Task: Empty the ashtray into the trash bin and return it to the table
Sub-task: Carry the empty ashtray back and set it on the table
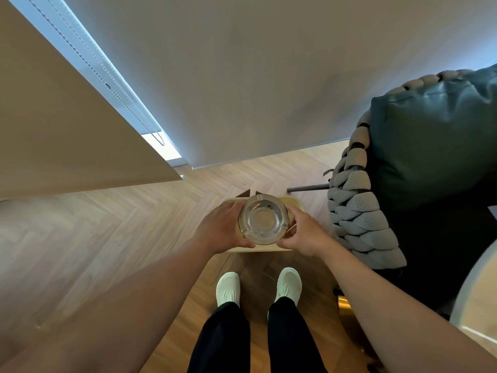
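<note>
No readable text, label or number anywhere.

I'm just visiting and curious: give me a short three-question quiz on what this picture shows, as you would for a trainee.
1. True or false: both hands hold the glass ashtray.
2. What lies directly below the ashtray? A) the cream trash bin B) the woven chair C) a sink
3. Fill in: the person's white shoes stand on a ______ floor.

Key
1. True: the left hand grips one side, the right hand the other.
2. A
3. Wooden: the floor is herringbone wood.
</note>
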Demonstrator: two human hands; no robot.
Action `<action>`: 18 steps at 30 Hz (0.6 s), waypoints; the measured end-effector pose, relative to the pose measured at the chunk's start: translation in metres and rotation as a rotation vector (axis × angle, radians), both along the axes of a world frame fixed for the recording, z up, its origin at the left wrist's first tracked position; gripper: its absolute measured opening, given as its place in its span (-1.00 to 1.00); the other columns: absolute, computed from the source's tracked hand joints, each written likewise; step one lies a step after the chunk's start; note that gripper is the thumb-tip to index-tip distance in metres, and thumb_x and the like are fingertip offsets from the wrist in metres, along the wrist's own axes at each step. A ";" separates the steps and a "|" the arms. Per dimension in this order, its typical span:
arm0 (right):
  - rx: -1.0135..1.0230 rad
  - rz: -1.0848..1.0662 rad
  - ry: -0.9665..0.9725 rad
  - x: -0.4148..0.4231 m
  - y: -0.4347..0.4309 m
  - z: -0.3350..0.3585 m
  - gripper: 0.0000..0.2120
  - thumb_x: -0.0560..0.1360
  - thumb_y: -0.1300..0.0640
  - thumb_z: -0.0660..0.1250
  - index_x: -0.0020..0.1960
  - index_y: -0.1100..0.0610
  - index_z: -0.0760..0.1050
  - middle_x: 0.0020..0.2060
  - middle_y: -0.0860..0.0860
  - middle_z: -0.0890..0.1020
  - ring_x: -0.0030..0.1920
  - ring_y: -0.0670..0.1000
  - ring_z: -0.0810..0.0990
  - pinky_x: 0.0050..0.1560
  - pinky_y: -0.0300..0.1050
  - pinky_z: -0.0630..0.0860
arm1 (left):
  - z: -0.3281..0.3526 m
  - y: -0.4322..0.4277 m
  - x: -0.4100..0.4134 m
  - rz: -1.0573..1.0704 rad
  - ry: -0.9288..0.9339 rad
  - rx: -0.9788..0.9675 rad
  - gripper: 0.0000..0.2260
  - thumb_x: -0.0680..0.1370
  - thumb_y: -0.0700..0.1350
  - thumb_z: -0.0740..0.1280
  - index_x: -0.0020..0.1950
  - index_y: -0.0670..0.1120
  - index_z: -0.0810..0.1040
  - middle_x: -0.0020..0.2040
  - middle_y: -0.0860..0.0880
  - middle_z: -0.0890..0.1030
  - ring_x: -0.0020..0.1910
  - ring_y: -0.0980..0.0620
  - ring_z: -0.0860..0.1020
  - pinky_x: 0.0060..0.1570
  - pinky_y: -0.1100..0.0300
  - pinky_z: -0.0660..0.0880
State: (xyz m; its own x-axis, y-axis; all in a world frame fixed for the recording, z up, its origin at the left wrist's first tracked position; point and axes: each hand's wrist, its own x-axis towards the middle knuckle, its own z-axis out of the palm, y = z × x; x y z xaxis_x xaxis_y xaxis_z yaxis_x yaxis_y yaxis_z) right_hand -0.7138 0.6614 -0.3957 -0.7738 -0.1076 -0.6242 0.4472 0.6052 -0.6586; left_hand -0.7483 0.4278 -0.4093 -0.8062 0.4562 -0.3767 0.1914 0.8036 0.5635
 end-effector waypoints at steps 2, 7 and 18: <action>0.079 0.096 0.036 0.000 -0.003 0.012 -0.11 0.23 0.11 0.65 0.43 -0.10 0.28 -0.02 -0.28 0.52 -0.02 -0.17 0.55 -0.07 -0.34 0.46 | 0.010 -0.001 0.001 -0.001 0.001 -0.010 -0.06 0.19 0.30 0.57 0.46 0.09 0.25 0.41 0.05 0.46 0.35 0.01 0.42 0.25 0.02 0.43; 0.206 0.159 0.121 0.003 -0.010 0.035 -0.13 0.21 0.02 0.67 0.39 -0.03 0.29 0.26 -0.05 0.54 0.20 0.02 0.56 0.20 -0.02 0.55 | 0.034 -0.001 0.009 0.011 0.025 -0.016 -0.09 0.20 0.32 0.56 0.44 0.10 0.27 0.38 0.06 0.48 0.32 0.01 0.45 0.23 0.03 0.46; 0.272 0.243 0.206 0.022 -0.022 0.094 -0.17 0.23 -0.03 0.65 0.37 0.02 0.31 0.18 0.01 0.57 0.11 0.04 0.55 0.02 -0.12 0.42 | 0.095 -0.014 0.030 0.021 0.045 -0.006 -0.06 0.15 0.36 0.55 0.42 0.11 0.27 0.37 0.08 0.48 0.33 0.04 0.43 0.16 0.09 0.42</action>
